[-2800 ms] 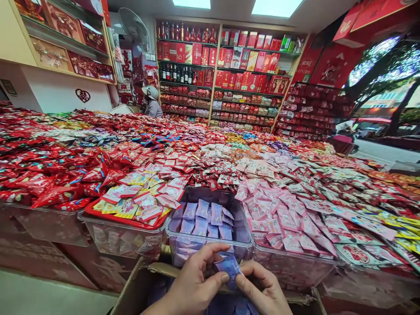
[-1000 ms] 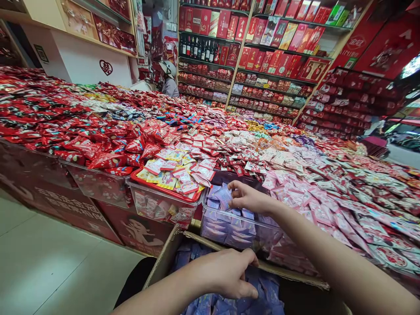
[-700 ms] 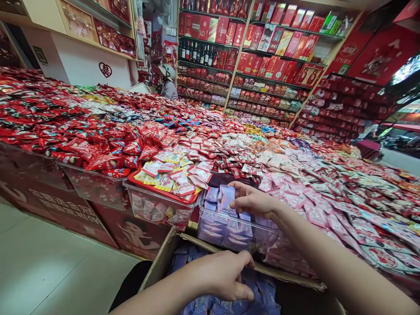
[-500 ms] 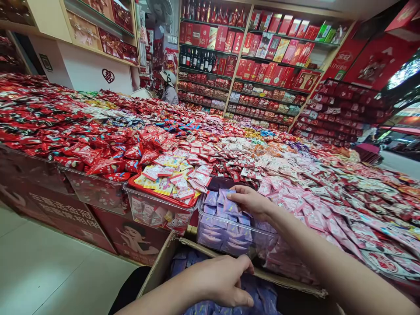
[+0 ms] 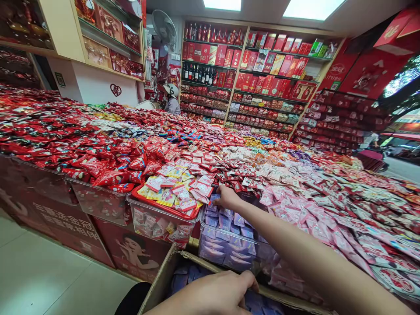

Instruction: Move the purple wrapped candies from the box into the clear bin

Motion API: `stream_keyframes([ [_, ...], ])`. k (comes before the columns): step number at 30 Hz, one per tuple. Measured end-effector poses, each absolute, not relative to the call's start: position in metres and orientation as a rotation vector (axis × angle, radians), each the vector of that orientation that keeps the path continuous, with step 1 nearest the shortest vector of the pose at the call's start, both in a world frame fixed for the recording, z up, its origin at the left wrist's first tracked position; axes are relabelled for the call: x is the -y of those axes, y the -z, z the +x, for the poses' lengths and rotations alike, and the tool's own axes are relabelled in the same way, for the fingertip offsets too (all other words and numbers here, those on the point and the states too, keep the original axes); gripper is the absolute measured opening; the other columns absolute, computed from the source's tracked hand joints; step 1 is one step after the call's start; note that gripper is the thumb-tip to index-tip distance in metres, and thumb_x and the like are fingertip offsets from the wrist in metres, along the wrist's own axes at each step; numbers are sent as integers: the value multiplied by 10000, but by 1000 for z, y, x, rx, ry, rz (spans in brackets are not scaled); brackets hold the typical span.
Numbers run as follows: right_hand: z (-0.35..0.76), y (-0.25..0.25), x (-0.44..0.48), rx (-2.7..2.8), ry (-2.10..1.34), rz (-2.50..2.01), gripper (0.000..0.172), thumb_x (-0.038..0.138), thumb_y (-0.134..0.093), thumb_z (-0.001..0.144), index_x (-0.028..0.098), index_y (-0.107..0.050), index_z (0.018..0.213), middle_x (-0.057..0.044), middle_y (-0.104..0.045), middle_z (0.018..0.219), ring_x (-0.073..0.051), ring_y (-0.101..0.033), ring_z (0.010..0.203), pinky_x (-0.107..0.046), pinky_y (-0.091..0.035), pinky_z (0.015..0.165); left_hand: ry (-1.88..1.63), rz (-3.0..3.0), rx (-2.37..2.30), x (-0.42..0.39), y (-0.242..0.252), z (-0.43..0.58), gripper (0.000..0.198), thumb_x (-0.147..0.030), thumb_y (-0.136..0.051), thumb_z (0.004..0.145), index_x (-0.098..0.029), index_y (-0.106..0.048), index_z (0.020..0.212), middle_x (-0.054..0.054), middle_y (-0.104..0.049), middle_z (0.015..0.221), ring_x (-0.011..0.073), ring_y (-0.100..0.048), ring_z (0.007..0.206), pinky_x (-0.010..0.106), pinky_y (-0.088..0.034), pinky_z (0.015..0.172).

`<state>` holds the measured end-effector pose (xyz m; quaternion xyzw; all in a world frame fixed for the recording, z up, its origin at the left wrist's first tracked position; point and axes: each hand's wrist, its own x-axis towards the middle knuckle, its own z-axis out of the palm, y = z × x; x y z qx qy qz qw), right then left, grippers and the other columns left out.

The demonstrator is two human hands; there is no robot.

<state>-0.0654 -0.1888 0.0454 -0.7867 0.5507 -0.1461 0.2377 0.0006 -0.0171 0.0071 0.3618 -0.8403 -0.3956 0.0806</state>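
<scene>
Small purple packets [image 5: 226,236] stand in rows in a clear plastic bin [image 5: 259,245]. My right hand [image 5: 229,197] reaches to the back left of this bin, its fingers pinched on a purple packet. Nearer me is an open cardboard box [image 5: 164,273] with darker purple packets [image 5: 188,275] inside. Over that box hangs my left hand [image 5: 226,288], back upward and thumb stretched out; its other fingers are mostly hidden below, and whatever they touch cannot be seen.
A red-rimmed bin [image 5: 138,194] of yellow and pink packets stands left of the purple one. Pink packets [image 5: 305,214] heap up to the right. Red packets [image 5: 108,175] spread over the far left. Behind are shelves of bottles and boxes; a helmeted person [image 5: 172,103] is there.
My right hand has moved back and left over the purple bin. My left hand has shifted slightly lower in view over the box. The camera view has tilted up a little.
</scene>
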Motion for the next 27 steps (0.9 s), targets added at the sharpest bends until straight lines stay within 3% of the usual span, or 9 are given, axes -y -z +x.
stream_keyframes([
  [3, -65, -47, 186, -1510, 317, -2424, 286, 125, -644, 624, 144, -533, 886, -156, -535, 1059, -280, -551, 924, -363, -416, 745, 1188, 1057, 2510, 18, -4, 1, 488, -392, -562, 677, -244, -448, 1128, 35, -670, 797, 193, -598, 688, 208, -374, 484],
  [5, -65, -45, 185, -1493, 217, -2547, 174, 137, -585, 683, 132, -570, 856, -150, -555, 1041, -279, -529, 967, -375, -397, 785, 1193, 1062, 2522, 18, -4, 1, 487, -389, -558, 678, -243, -443, 1128, 34, -668, 799, 196, -599, 689, 208, -367, 474],
  [8, -65, -41, 187, -1444, 44, -2657, 127, 212, -540, 754, 123, -597, 824, -95, -616, 912, -227, -543, 934, -381, -408, 794, 1216, 1080, 2532, 18, -6, 1, 502, -405, -556, 672, -243, -432, 1130, 32, -665, 818, 199, -601, 693, 207, -361, 460],
  [12, -66, -40, 190, -1391, -94, -2727, 199, 285, -490, 816, 141, -583, 918, -48, -614, 938, -170, -558, 893, -373, -433, 788, 1230, 1094, 2545, 18, -9, 0, 512, -415, -549, 677, -237, -421, 1139, 40, -668, 834, 207, -605, 705, 216, -374, 472],
  [16, -70, -45, 193, -1421, -183, -2754, 222, 280, -471, 834, 154, -552, 998, -50, -592, 1002, -170, -552, 916, -373, -444, 788, 1235, 1122, 2572, 18, -13, 0, 537, -472, -526, 687, -228, -410, 1151, 57, -666, 870, 221, -604, 721, 240, -396, 502],
  [27, -81, -52, 178, -1549, -416, -2689, 186, 255, -520, 806, 132, -565, 939, -50, -594, 954, -160, -571, 854, -345, -474, 735, 1225, 1131, 2570, 17, -15, 0, 513, -435, -539, 683, -240, -421, 1143, 49, -666, 863, 217, -604, 734, 237, -396, 515],
])
